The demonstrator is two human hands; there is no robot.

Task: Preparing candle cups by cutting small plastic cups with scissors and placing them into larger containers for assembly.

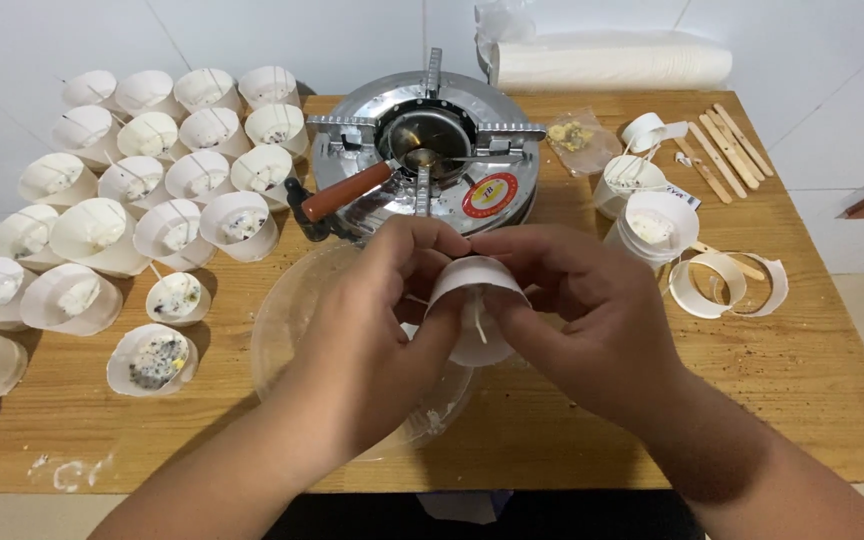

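Both hands met over the middle of the counter (552, 440): my left hand (377, 320) and my right hand (582, 310) were closed together on one small white paper cup (474, 285), held tipped toward me above a clear glass bowl (282, 330). Left fingers curled over the cup's near left side, right thumb and fingers pinched its rim from the right, and a thin white wick (479, 328) showed below the rim between my thumbs. I could not tell how much wax was inside, since my fingers hid most of the cup. Just beyond my knuckles stood a round silver stove (352, 140), with a small ladle (347, 192) with a reddish-brown handle resting across its burner. To my left, a crowd of filled white cups (142, 185) covered that end of the counter, most with pale wax and wicks; two near the bowl (157, 360) held wax flecked with dark bits. To my right stood a short stack of cups (650, 228), peeled paper rings (722, 285) lay flat beside it, and flat wooden sticks (727, 150) lay near the far corner. A small clear bag of yellowish bits (574, 138) sat just right of the stove, and a roll of white paper (612, 65) lay against the wall.
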